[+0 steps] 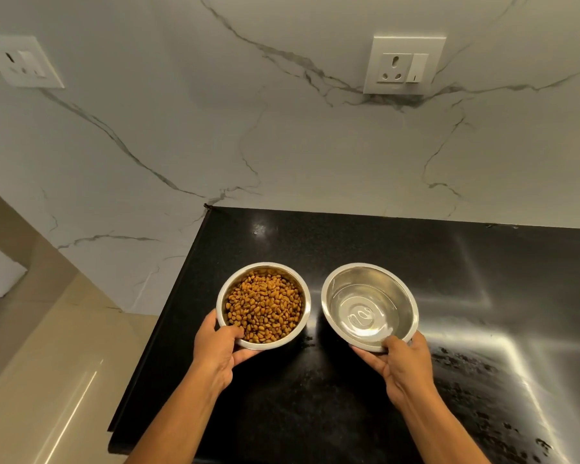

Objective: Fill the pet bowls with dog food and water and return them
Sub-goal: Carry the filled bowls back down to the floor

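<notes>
The left hand pinches the near rim of the food bowl: its thumb hooks over the edge, touching the kibble, while the other fingers curl under the bowl's outer wall. The right hand grips the water bowl the same way, thumb pressed on the inside of the near rim and the remaining fingers spread beneath the base. Both steel bowls sit just beyond the fingertips, side by side and close but not touching, over the black table. The left one is heaped with brown pellets; the right one holds clear water with ripples. Whether they rest on the table or are lifted slightly cannot be told. Behind stands a marbled white wall with 2 sockets.
</notes>
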Demonstrator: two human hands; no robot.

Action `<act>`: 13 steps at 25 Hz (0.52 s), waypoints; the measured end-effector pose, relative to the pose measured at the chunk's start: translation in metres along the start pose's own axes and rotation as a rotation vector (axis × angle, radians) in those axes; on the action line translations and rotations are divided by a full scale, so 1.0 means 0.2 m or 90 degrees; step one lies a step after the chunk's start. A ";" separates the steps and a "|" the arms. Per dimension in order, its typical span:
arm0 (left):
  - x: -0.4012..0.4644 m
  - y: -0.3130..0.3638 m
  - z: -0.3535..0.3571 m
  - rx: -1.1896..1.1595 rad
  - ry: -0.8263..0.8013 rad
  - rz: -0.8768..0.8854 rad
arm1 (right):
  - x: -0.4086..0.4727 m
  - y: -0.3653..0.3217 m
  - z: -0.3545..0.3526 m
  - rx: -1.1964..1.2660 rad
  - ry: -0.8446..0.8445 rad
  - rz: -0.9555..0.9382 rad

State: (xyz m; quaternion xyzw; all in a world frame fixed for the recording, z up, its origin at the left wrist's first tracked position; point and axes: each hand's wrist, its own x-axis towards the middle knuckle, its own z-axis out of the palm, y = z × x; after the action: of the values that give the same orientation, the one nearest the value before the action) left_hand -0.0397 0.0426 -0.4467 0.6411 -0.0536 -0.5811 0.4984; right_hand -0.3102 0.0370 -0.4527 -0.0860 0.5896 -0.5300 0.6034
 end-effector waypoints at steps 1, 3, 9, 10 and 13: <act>0.00 0.00 -0.01 -0.004 0.003 0.003 | 0.00 0.00 0.00 0.002 0.000 -0.001; -0.01 -0.01 -0.04 -0.011 0.012 0.009 | -0.01 0.00 0.02 0.004 0.000 -0.009; 0.00 0.01 -0.23 -0.023 0.024 0.044 | -0.09 0.06 0.15 -0.002 -0.026 -0.040; 0.01 0.03 -0.27 -0.026 0.027 0.051 | -0.11 0.08 0.19 -0.005 -0.030 -0.044; 0.04 0.10 -0.39 -0.035 0.021 0.062 | -0.16 0.15 0.31 -0.007 -0.033 -0.049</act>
State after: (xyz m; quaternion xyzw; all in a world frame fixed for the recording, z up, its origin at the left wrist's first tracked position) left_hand 0.0360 0.0722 -0.4515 0.6333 -0.0605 -0.5464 0.5446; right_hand -0.2369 0.0414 -0.4364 -0.1256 0.5729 -0.5470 0.5973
